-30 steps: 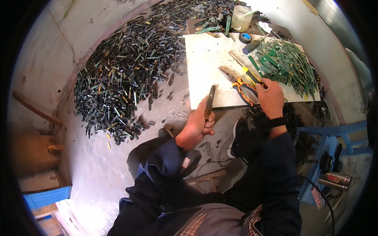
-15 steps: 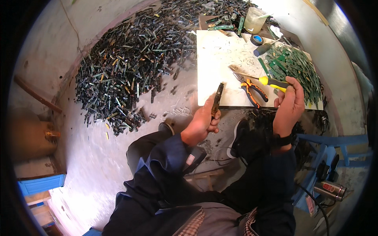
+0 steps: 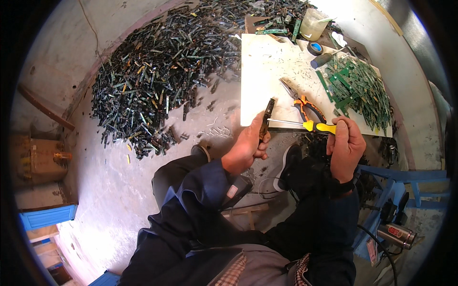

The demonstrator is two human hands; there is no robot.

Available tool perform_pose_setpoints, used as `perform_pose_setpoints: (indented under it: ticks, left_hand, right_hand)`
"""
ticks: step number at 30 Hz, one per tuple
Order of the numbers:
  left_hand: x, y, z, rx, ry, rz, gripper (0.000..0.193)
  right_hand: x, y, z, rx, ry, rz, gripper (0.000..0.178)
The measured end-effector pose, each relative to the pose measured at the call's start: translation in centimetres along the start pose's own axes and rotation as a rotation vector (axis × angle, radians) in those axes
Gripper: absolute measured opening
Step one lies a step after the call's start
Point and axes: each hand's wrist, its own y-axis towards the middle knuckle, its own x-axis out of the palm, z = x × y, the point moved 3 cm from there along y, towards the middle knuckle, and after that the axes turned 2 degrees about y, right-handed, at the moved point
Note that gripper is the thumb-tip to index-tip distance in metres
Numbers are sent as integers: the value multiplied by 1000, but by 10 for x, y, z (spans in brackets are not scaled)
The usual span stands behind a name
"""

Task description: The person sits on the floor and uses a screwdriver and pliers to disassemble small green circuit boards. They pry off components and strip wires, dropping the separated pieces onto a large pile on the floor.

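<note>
My left hand [image 3: 245, 147] is closed around a narrow dark strip [image 3: 267, 114], perhaps a circuit-board piece, held upright at the near edge of the white board [image 3: 261, 62]. In my right hand [image 3: 346, 148] is a screwdriver [image 3: 312, 126] with a yellow and black handle. Its thin shaft points left, and the tip reaches the strip just above my left fingers; whether it is wedged in cannot be made out. Pliers [image 3: 304, 104] with orange and black grips lie on the board behind the screwdriver. Right of them is a heap of green circuit-board strips [image 3: 360, 90].
A large pile of dark strips [image 3: 143, 81] covers the floor at the far left. Toward the board's back are a tape roll [image 3: 315, 48], another screwdriver [image 3: 322, 60] and a cloudy plastic cup [image 3: 313, 25]. At right, a steel flask [image 3: 397, 235] stands by a blue stool [image 3: 400, 172].
My right hand has come down and slightly left, bringing the screwdriver from above the pliers to the strip. The left hand keeps its hold, nearly still. The view has shifted slightly.
</note>
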Motion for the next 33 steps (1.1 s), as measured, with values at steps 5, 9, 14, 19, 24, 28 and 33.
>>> perform_pose_setpoints:
  ticks: [5, 9, 14, 19, 24, 28, 33]
  left_hand:
    - [0, -1, 1, -20, 0, 3, 59]
    - [0, -3, 3, -29, 10, 31, 59]
    - [-2, -3, 2, -17, 15, 32, 59]
    - [-2, -3, 1, 0, 1, 44, 60]
    - [-3, -3, 2, -5, 3, 55, 61]
    - [-2, 0, -1, -8, 11, 48, 60]
    - [-3, 2, -4, 20, 13, 35, 60]
  right_hand:
    - [3, 1, 3, 51, -63, -16, 17]
    - [10, -2, 4, 18, -81, -17, 17]
    - [16, -7, 5, 78, -77, 3, 18]
    - [23, -9, 8, 86, -16, -102, 18]
    - [18, -7, 4, 95, -93, -108, 20]
    - [17, -8, 5, 125, -93, -39, 20]
    - [22, -14, 6, 36, -122, 39, 20]
